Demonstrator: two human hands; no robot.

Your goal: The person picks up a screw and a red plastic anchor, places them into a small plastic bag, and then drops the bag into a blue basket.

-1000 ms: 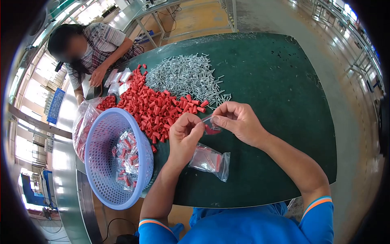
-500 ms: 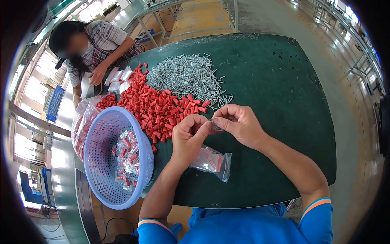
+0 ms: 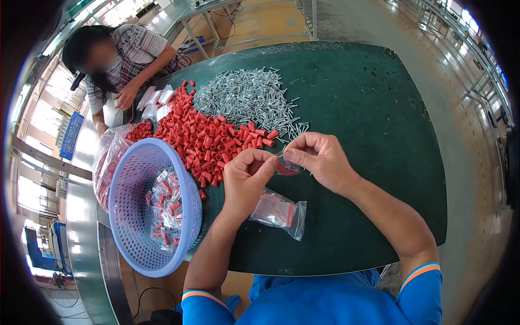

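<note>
Between my left hand (image 3: 246,176) and my right hand (image 3: 322,162), a small clear bag (image 3: 288,169) with something red in it is pinched at its top edge. Both hands have thumb and fingers pressed together on it. Below them a larger clear bag (image 3: 275,210) with small bags inside lies on the green table (image 3: 374,130). A heap of red plastic caps (image 3: 208,142) spreads to the left of my hands, and a pile of silver screws (image 3: 244,100) lies behind it.
A blue perforated basket (image 3: 130,200) holding filled small bags (image 3: 167,208) stands at the left. Beyond it is a large clear bag (image 3: 107,162) of red parts. A co-worker (image 3: 130,59) sits at the back left, near small packets (image 3: 157,100).
My fingers have shifted slightly at the small bag, and more of its red content now shows below them. The co-worker's head and hand have moved a little.
</note>
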